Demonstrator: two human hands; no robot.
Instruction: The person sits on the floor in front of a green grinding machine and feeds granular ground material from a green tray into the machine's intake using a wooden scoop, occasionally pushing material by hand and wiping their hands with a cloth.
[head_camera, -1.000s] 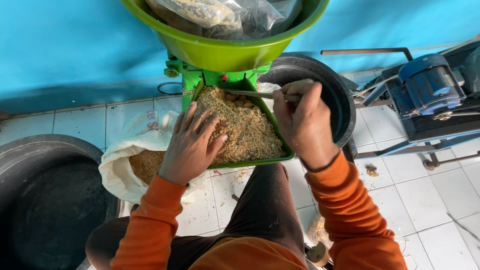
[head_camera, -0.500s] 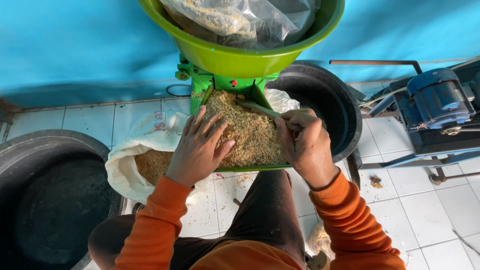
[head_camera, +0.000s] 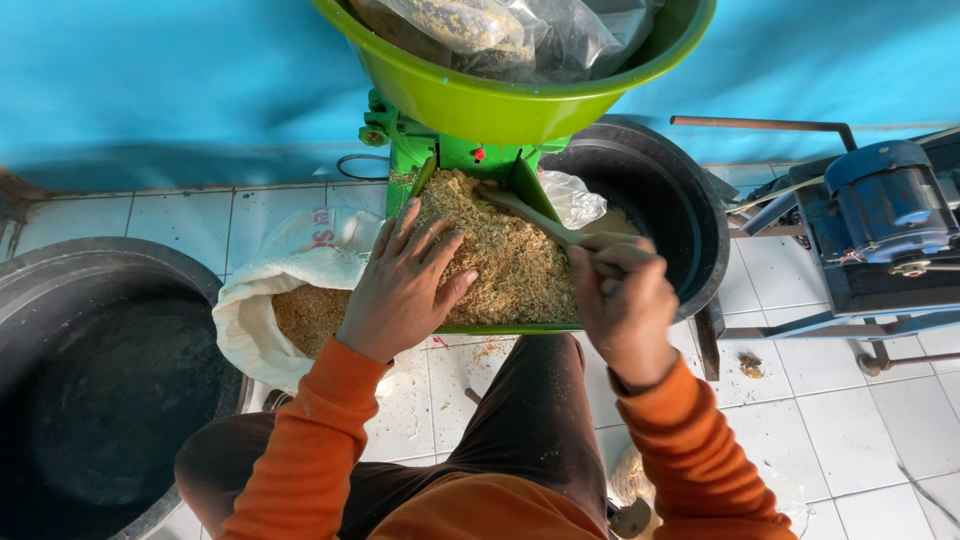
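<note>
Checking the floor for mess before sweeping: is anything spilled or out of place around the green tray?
Yes. Crumbs of the tan chaff lie on the white floor tiles just below the green tray, and a small clump sits beside the blue machine.

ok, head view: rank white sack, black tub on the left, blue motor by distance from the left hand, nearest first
From the left hand:
1. White sack, right beside it, on its left.
2. Black tub, further left, on the floor.
3. Blue motor, far right, beyond the right hand.
</note>
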